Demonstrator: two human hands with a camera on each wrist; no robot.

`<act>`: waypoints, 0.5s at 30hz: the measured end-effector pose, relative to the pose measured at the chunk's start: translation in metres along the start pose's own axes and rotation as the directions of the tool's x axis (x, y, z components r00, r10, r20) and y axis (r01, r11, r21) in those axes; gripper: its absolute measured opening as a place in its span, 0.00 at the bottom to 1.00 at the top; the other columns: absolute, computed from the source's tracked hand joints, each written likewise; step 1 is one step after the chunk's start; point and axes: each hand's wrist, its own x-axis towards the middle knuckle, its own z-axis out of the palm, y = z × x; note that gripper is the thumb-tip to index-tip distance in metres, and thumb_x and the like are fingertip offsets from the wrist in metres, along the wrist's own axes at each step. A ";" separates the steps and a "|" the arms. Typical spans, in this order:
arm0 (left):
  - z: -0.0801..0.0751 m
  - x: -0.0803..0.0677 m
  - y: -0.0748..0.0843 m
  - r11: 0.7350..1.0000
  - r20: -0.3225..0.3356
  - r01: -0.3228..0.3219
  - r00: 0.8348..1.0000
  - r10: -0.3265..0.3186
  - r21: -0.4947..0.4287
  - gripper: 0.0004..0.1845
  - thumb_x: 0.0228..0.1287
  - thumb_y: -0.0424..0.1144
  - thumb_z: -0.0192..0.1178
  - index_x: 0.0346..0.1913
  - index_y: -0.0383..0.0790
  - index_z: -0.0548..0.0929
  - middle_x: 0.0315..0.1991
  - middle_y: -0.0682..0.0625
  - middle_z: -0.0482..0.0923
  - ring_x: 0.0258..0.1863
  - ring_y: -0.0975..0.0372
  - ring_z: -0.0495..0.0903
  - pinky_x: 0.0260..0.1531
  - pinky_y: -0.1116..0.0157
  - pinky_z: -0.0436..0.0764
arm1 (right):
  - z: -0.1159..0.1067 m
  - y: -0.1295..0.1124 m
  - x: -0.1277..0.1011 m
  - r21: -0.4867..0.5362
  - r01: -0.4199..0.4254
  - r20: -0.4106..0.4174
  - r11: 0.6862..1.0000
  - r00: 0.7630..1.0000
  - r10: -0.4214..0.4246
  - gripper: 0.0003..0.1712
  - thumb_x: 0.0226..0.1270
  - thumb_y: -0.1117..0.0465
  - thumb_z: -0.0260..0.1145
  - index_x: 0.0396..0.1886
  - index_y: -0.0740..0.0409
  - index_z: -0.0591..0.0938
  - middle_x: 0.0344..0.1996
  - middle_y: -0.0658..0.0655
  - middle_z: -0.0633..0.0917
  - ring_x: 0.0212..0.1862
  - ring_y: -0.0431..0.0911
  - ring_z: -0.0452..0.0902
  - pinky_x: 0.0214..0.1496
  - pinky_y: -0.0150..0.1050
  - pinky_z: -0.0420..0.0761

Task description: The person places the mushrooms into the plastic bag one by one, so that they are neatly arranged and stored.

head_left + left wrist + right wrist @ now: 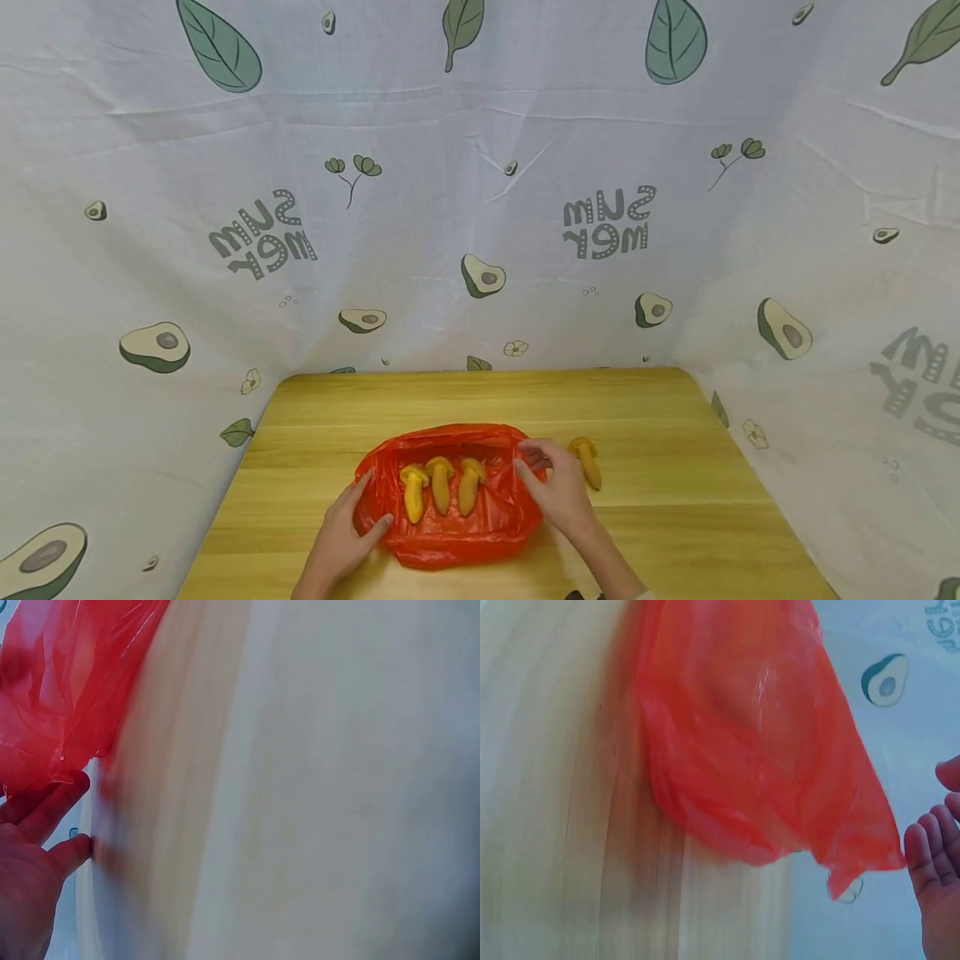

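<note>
A crumpled red plastic bag point(450, 533) lies on the wooden table point(450, 400). Three yellow mushroom-shaped pieces point(441, 485) lie side by side within the bag's outline. A fourth yellow piece point(586, 461) lies on the bare wood just right of it. My left hand point(375, 498) rests with straight fingers against the bag's left edge. My right hand point(525, 461) touches the bag's right edge, between the bag and the fourth piece. In the left wrist view the fingers point(52, 810) meet the red bag point(60, 697). In the right wrist view the bag point(757, 750) reaches the fingertips point(922, 855).
A white cloth point(480, 208) printed with avocados and leaves hangs behind and on both sides of the table. Bare wood lies behind the bag and to its left and right.
</note>
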 end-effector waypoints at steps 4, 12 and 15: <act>0.000 0.001 0.000 1.000 0.005 0.009 1.000 -0.009 -0.013 0.46 0.63 0.58 0.69 0.77 0.36 0.67 0.71 0.31 0.70 0.69 0.35 0.72 0.67 0.37 0.74 | -0.010 0.008 0.000 -0.016 0.005 -0.042 1.000 0.999 -0.006 0.13 0.60 0.67 0.78 0.45 0.61 0.87 0.37 0.54 0.88 0.36 0.37 0.80 0.40 0.37 0.87; -0.001 -0.001 0.001 1.000 -0.001 -0.007 1.000 0.007 0.000 0.46 0.63 0.59 0.69 0.76 0.35 0.68 0.71 0.30 0.71 0.68 0.35 0.73 0.65 0.37 0.75 | -0.032 0.021 -0.002 -0.023 0.017 -0.133 1.000 0.991 -0.020 0.14 0.59 0.68 0.78 0.44 0.57 0.87 0.37 0.54 0.89 0.36 0.37 0.80 0.39 0.37 0.88; -0.002 -0.002 0.001 1.000 0.006 -0.009 1.000 0.009 0.002 0.46 0.64 0.59 0.68 0.77 0.35 0.67 0.71 0.30 0.70 0.69 0.34 0.72 0.65 0.37 0.75 | -0.040 0.026 -0.003 -0.024 0.011 -0.152 1.000 0.988 -0.014 0.13 0.60 0.68 0.77 0.44 0.56 0.87 0.36 0.53 0.89 0.36 0.37 0.81 0.39 0.38 0.88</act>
